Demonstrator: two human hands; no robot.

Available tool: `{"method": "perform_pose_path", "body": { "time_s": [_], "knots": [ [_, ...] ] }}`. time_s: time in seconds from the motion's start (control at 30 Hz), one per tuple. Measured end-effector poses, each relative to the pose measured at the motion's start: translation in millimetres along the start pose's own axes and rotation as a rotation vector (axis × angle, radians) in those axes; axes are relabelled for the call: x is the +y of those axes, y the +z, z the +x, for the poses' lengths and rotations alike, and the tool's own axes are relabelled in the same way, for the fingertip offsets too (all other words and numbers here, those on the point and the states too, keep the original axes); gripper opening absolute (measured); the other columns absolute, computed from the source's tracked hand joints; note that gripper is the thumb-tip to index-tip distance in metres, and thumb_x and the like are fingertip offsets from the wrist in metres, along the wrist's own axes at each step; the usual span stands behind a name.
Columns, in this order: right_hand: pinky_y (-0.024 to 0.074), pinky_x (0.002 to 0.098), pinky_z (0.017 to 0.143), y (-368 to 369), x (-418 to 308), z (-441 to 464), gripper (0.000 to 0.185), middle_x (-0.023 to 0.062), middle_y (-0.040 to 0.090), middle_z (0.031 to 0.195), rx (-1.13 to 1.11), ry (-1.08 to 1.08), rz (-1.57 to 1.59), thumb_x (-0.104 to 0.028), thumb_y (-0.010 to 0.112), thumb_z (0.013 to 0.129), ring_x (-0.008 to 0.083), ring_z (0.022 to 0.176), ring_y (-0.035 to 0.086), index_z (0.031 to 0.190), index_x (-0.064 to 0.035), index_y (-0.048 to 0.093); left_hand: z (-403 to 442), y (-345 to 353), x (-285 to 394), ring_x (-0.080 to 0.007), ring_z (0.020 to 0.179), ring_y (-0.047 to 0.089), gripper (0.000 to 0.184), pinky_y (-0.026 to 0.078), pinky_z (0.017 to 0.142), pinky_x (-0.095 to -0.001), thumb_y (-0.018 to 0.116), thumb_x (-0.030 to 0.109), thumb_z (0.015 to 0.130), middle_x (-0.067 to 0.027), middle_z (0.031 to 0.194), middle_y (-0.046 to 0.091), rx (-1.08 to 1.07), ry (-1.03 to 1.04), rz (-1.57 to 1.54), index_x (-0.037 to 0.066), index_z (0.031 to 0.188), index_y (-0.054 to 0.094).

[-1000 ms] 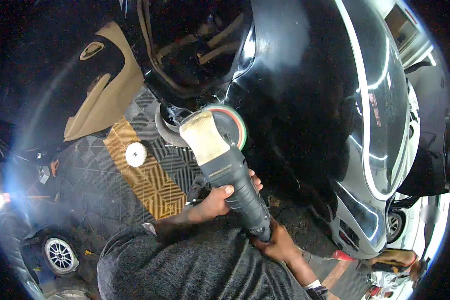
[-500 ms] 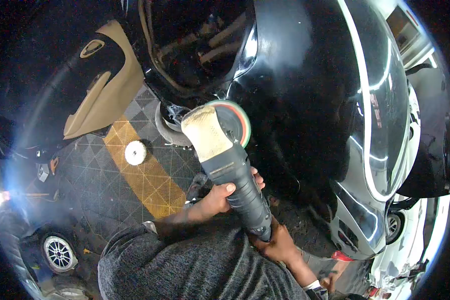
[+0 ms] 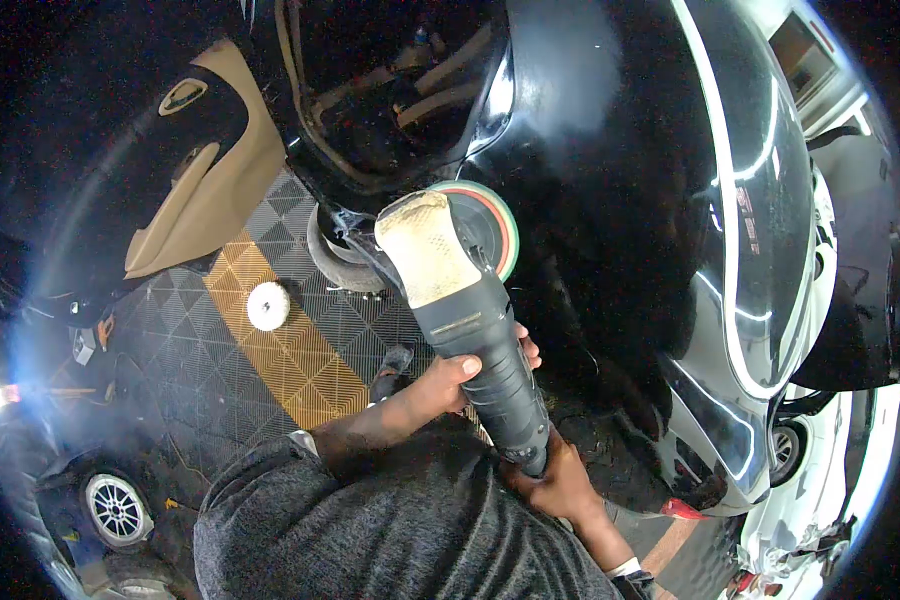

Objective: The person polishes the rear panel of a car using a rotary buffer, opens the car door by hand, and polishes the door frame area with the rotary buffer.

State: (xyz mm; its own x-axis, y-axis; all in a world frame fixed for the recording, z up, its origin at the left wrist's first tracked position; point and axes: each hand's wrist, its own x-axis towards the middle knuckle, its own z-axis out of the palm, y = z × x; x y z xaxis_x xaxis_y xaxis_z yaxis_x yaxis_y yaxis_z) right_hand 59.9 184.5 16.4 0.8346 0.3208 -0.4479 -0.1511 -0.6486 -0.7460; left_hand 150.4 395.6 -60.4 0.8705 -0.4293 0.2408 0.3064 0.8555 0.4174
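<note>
A polisher (image 3: 505, 390) with a black body and a worn cream head cover slants across the middle of the view. My left hand (image 3: 457, 380) is wrapped round its body behind the head, thumb on top. Lower down, my right hand (image 3: 562, 482) grips the rear end of the same tool. The round polishing pad (image 3: 490, 232), edged in green and orange, is at the black car's rear side panel (image 3: 610, 200), beside the door opening. Its working face is hidden, so I cannot tell how firmly it touches.
An open car door (image 3: 200, 190) with tan trim stands at the left. On the grey and yellow floor tiles (image 3: 320, 385) lies a white fluffy pad (image 3: 268, 306). A wheel (image 3: 118, 508) sits at lower left, and a white car (image 3: 805, 500) is at right.
The polisher and its pad have shifted a little to the right and slightly up along the panel. Both hands keep their hold on it.
</note>
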Motion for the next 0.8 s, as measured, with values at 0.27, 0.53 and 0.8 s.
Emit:
{"method": "perform_pose_path", "body": {
  "time_s": [0.27, 0.53, 0.8],
  "knots": [
    [0.0515, 0.0487, 0.097, 2, 12, -5, 0.085, 0.0304, 0.065, 0.12, 0.008, -0.097, -0.014, -0.026, 0.082, 0.074, 0.0454, 0.112, 0.064, 0.143, 0.0028, 0.042, -25, 2, -11, -0.0305, 0.13, 0.055, 0.077, 0.039, 0.116, -0.0483, 0.073, 0.043, 0.085, -0.0171, 0.134, 0.057, 0.136, -0.031, -0.048, 0.001, 0.142, 0.043],
    [0.0497, 0.0444, 0.1, -1, -4, -6, 0.086, 0.0272, 0.064, 0.124, -0.042, 0.018, -0.038, -0.023, 0.081, 0.075, 0.0425, 0.118, 0.062, 0.145, 0.0015, 0.038, -30, -2, -11, -0.0311, 0.133, 0.052, 0.076, 0.038, 0.117, -0.0484, 0.073, 0.041, 0.086, -0.0178, 0.139, 0.054, 0.142, -0.065, -0.106, 0.002, 0.143, 0.042],
    [0.0517, 0.0391, 0.093, 24, 47, -39, 0.061, 0.0194, 0.071, 0.11, 0.164, 0.015, 0.09, -0.02, 0.081, 0.075, 0.0292, 0.102, 0.069, 0.125, 0.0046, 0.055, -8, 22, -29, -0.0271, 0.12, 0.061, 0.068, 0.049, 0.104, -0.0442, 0.077, 0.024, 0.085, -0.016, 0.128, 0.063, -0.079, -0.125, 0.181, 0.001, 0.141, 0.046]
  ]
}}
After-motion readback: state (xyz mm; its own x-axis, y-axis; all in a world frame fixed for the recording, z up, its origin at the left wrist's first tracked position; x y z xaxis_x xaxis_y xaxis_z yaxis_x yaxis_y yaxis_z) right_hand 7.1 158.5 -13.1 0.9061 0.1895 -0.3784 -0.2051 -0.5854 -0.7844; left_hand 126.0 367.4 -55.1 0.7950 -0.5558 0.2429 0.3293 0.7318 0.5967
